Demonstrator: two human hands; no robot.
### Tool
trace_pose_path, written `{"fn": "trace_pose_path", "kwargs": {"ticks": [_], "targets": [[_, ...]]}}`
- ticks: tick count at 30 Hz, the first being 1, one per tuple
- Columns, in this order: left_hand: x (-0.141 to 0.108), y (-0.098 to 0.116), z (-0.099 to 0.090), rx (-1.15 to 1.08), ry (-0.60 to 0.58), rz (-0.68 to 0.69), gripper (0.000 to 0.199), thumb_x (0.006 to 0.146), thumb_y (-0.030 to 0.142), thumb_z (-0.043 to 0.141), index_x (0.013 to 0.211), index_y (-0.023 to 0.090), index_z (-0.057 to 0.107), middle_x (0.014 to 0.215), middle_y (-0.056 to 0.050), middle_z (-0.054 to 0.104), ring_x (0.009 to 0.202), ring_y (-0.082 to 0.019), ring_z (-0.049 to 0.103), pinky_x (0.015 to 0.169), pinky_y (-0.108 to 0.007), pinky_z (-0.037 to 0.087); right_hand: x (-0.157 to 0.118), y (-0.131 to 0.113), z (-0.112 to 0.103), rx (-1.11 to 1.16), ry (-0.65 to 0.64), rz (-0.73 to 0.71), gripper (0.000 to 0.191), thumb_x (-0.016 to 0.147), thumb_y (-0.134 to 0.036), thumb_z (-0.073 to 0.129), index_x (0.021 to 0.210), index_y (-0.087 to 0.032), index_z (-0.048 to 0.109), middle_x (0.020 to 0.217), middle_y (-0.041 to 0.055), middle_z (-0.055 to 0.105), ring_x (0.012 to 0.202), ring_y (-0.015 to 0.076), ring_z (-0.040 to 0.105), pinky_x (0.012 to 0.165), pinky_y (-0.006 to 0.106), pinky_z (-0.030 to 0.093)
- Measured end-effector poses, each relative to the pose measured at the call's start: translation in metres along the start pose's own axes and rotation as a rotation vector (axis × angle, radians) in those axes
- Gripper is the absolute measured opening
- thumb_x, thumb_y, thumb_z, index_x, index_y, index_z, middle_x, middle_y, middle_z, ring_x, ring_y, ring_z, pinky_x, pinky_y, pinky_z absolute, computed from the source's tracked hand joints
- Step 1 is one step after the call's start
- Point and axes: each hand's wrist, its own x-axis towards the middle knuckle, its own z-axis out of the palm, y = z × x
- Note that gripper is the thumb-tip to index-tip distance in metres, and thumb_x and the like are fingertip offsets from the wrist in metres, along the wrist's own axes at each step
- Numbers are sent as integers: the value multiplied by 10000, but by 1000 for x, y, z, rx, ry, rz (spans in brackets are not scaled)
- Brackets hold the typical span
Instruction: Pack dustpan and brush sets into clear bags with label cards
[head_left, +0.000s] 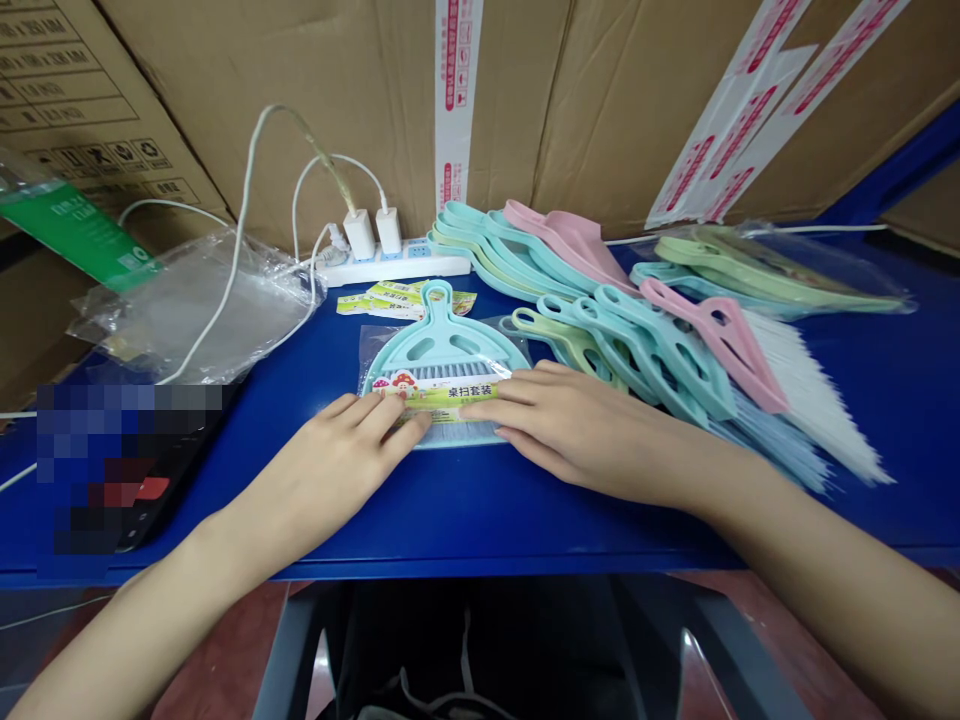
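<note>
A light-blue dustpan (437,325) with a small grey-bristled brush nested in it lies flat on the blue table, handle pointing away from me. Clear plastic film surrounds it, and a printed label card (450,394) with mushrooms crosses its middle. My left hand (341,450) rests on the card's left end, fingers slightly bent and laid on top. From the right, my right hand (592,425) spreads its fingers over the card's other end. Neither hand lifts the pack. Just beyond my right hand are several loose brushes (667,350) in blue, green and pink.
Stacked dustpans (525,250) and a wrapped green dustpan (780,270) lie at the back right. Spare label cards (397,297) sit before a white power strip (405,262). Plastic bags (202,300), cables and a black phone (172,470) occupy the left. Cardboard boxes (360,70) wall the back.
</note>
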Motion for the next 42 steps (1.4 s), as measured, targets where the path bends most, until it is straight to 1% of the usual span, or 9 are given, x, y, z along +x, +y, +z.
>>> {"fn": "trace_pose_path", "kwargs": {"ticks": [3,9,16,19,22,26,30,36,42], "targets": [[0,0,0,-9,3,2,396,866,-16,367,1129,126,627,919,-104,665,827,-236,681,704,-362,553,0,0,0,-1,-4,-1,413,943,-99,431,1298,-199,617,1161,95,723,1048,247,654,875,425,494],[-1,-1,0,-61,-19,-23,393,873,-5,385,1150,135,626,954,-111,669,899,-251,681,734,-368,549,0,-1,0,-10,3,2,410,948,-103,420,1291,-198,623,1149,95,726,1043,247,656,883,429,493],[-1,-1,0,-13,-16,-9,405,873,-8,362,1146,135,626,923,-105,667,859,-238,683,720,-362,558,0,0,0,-2,1,8,431,942,-101,429,1307,-236,615,1166,84,725,1055,235,653,883,429,498],[0,-1,0,-6,9,-1,393,873,-7,360,1127,123,631,907,-107,663,827,-243,683,698,-369,561,0,0,0,-4,2,1,418,944,-100,420,1292,-215,623,1161,89,726,1044,235,654,881,425,500],[0,0,0,-4,6,-1,398,873,-9,357,1128,129,630,911,-105,664,828,-237,683,700,-362,560,0,0,0,-3,3,-1,407,946,-101,419,1286,-193,624,1170,95,723,1051,244,652,882,429,499],[-1,0,0,-2,-5,-6,405,868,-15,358,1129,135,630,921,-104,667,845,-234,683,716,-358,559,-1,0,0,1,1,2,411,946,-102,427,1293,-211,619,1189,89,718,1071,243,647,898,430,488],[-1,0,-1,0,-18,-2,410,874,-13,356,1141,138,628,924,-101,670,840,-231,683,719,-357,559,-1,0,0,4,-3,3,407,945,-99,427,1294,-189,616,1179,100,718,1062,245,652,891,428,489],[0,-1,0,-3,24,6,398,871,-18,348,1110,115,637,893,-105,663,778,-242,681,676,-375,563,0,0,0,-7,-6,5,384,944,-103,438,1268,-183,628,1171,97,720,1063,246,651,890,426,490],[0,0,0,-8,29,12,405,873,-17,337,1116,113,634,902,-113,665,786,-249,684,684,-385,566,-1,-1,1,0,8,1,384,943,-100,439,1256,-197,639,1148,88,728,1046,239,653,886,419,491]]}}
